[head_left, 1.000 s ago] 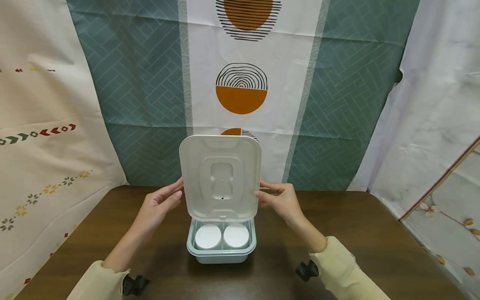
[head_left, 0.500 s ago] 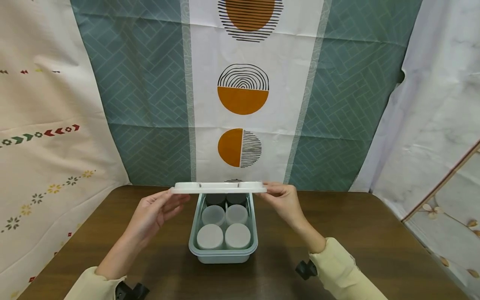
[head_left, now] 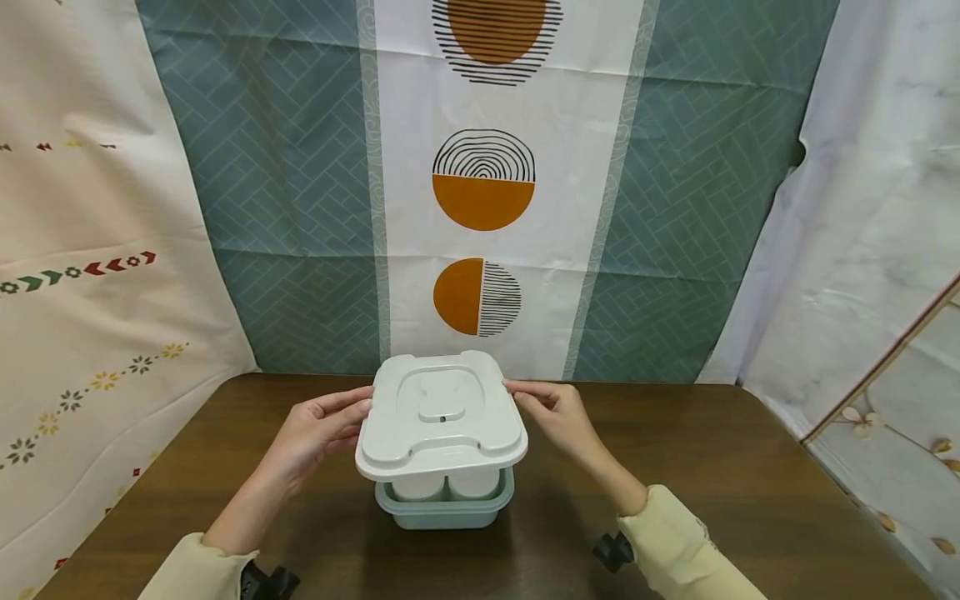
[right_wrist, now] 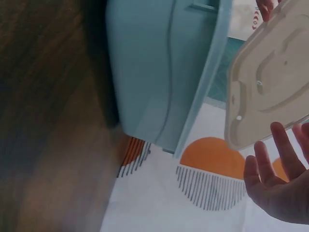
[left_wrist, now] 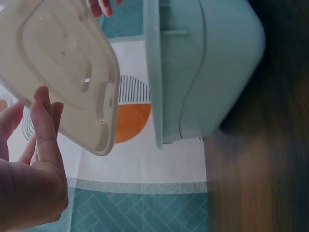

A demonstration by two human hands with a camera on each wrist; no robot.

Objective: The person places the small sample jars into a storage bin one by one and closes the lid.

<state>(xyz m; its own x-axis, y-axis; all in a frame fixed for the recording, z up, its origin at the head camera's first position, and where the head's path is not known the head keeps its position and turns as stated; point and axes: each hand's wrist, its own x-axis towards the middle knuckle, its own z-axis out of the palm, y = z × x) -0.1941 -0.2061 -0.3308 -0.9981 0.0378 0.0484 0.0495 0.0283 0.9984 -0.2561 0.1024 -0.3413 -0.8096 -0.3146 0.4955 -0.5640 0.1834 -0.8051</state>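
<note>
A white plastic lid (head_left: 442, 421) hangs tilted above a pale blue-green box (head_left: 445, 518), its top face toward the head camera. My left hand (head_left: 318, 433) holds the lid's left edge between thumb and fingers. At the opposite edge, my right hand (head_left: 558, 421) pinches it. White round-topped containers (head_left: 474, 484) show inside the box at its near end; the lid hides the rest. Both wrist views show a gap between the lid's underside (left_wrist: 67, 58) and the box rim. The right fingers (right_wrist: 285, 150) lie along the lid's edge.
The box stands on a dark brown wooden table (head_left: 675, 483). Behind the table hangs a green and white patterned cloth (head_left: 487, 317). A cream cloth (head_left: 97, 292) drapes at the left and a white marbled cloth (head_left: 862, 292) at the right.
The lid has swung from near upright, underside toward the head camera, through edge-on, to top face showing. It now hangs lower and nearer, covering most of the box. Both hands moved with it.
</note>
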